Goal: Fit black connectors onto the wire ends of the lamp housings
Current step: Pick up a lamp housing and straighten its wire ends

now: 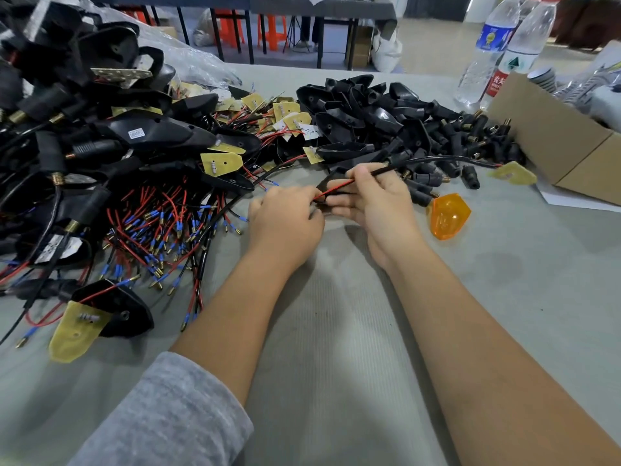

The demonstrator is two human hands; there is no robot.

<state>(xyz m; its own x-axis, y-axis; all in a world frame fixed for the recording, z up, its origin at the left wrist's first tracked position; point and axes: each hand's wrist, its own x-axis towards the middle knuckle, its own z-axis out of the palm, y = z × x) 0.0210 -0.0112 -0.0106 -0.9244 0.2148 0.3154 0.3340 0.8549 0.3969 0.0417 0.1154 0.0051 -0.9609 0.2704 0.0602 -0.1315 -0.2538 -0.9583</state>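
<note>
Both my hands meet at the table's middle. My left hand [285, 223] pinches the near end of a red wire [336, 188] beside a black wire. My right hand [373, 200] grips the same wires farther along, where they enter a black sleeve [433, 160] that runs right to a small yellow circuit board [512, 173]. A black lamp housing [327, 181] lies partly hidden between my hands. Loose black connectors [470, 142] with brass tips are heaped just behind my right hand.
A heap of wired housings [100, 146] with red and blue wire ends fills the left. Empty black housings [363, 109] pile at the back. An orange lens [448, 215] lies to the right, a cardboard box [554, 142] and water bottles [494, 45] beyond.
</note>
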